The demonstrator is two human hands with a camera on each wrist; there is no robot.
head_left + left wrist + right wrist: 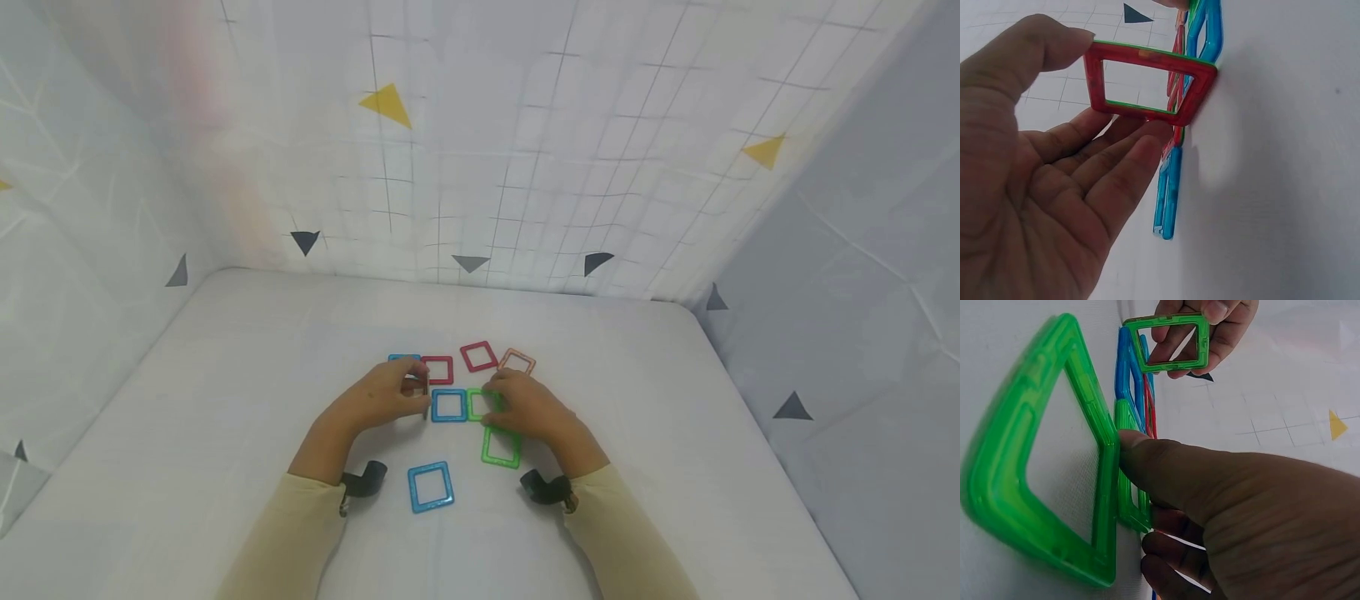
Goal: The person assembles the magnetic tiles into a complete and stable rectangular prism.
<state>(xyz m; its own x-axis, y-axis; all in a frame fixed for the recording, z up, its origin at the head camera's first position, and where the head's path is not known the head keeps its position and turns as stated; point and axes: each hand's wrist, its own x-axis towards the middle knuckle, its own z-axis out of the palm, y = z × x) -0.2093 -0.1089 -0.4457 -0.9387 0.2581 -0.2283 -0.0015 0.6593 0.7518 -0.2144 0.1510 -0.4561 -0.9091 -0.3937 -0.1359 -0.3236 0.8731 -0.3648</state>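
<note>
My left hand (pixel 382 396) pinches an upright square magnetic tile between thumb and fingers. Its frame (pixel 1141 56) looks red with a green edge in the left wrist view; from the right wrist view the face (pixel 1202 347) is green. Just right of it lies a flat blue square tile (pixel 450 392), its side against a green tile (pixel 471 406). My right hand (pixel 528 404) grips that green tile, thumb on the near edge and fingers around the far side, covering part of it. A second green tile (pixel 501 462) lies flat below the right hand, close to the thumb.
Behind the hands lie a partly hidden blue tile (pixel 403 357) touching a red tile (pixel 452 371), another red tile (pixel 481 368), and an orange tile (pixel 532 367). A lone blue tile (pixel 431 507) lies nearer, between the forearms. White cloth walls (pixel 480 167) enclose the table.
</note>
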